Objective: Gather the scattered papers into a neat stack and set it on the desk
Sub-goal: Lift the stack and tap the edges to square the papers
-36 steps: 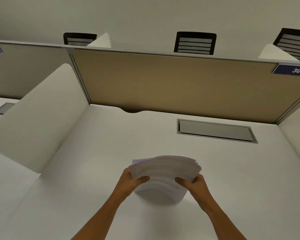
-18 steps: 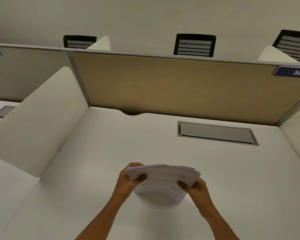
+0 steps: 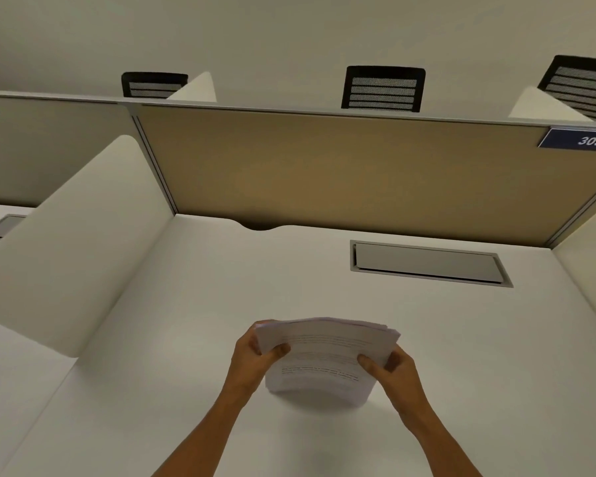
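A thick stack of white printed papers [image 3: 324,356] stands on its lower edge on the white desk [image 3: 461,356], leaning back with its top edges fanned unevenly. My left hand [image 3: 255,359] grips the stack's left side, thumb on the front sheet. My right hand [image 3: 391,368] holds the right side the same way. Both forearms reach in from the bottom of the view. The stack's lower edge bows out toward me where it meets the desk.
A grey cable hatch [image 3: 427,263] is set into the desk at the back right. A tan partition [image 3: 341,173] closes the back, white side dividers [image 3: 69,242] flank the desk. Black chair backs [image 3: 382,87] show beyond the partition.
The stack dipped toward the desk half a second ago and now sits a little more upright, both hands still on its sides. The hands stay in nearly the same spot.
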Tool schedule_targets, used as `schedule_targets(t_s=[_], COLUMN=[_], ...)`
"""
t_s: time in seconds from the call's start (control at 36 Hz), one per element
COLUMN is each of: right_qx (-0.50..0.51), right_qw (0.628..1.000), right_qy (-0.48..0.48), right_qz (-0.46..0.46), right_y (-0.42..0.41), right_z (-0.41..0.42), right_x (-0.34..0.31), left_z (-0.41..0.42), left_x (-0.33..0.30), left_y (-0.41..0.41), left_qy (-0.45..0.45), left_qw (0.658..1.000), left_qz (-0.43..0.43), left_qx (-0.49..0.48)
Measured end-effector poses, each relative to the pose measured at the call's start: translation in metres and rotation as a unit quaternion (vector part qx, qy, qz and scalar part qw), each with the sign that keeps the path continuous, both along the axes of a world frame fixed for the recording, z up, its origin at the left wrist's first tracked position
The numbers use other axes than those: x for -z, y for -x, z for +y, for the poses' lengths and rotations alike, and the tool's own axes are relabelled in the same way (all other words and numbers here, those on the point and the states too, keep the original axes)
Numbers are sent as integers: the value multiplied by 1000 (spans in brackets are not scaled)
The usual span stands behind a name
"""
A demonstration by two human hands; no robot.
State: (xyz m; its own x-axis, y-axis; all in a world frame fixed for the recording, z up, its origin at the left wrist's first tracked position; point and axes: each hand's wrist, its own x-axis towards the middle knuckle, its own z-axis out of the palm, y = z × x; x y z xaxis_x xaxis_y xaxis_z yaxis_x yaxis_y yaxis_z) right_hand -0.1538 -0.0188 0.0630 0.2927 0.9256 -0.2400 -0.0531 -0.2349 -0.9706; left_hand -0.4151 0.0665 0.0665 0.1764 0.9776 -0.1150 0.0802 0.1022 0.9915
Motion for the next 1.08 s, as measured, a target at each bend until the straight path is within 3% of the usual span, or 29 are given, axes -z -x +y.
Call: schedule_targets(t_s=[0.17, 0.42, 0.64, 0.92, 1.08], right_qx=[3, -13, -41, -4, -38], right_qw=[1000, 1000, 999, 1000, 998], right_qy=[17, -22, 6, 10, 57], right_qz=[6, 9, -1, -11, -11], right_y=[9, -3, -4, 1, 2], right_z=[1, -6, -6, -7, -12], right_x=[2, -4, -4, -6, 6], left_z=[-8, -10, -13, -20, -30], left_x=[3, 0, 12, 7, 15], left_y=[-13, -3, 1, -11, -11], left_qy=[38, 6, 31, 14, 64], left_qw=[999, 1000, 998, 999, 998], left_qz=[1, -2, 37, 21, 5], left_qx=[2, 4, 45, 21, 25])
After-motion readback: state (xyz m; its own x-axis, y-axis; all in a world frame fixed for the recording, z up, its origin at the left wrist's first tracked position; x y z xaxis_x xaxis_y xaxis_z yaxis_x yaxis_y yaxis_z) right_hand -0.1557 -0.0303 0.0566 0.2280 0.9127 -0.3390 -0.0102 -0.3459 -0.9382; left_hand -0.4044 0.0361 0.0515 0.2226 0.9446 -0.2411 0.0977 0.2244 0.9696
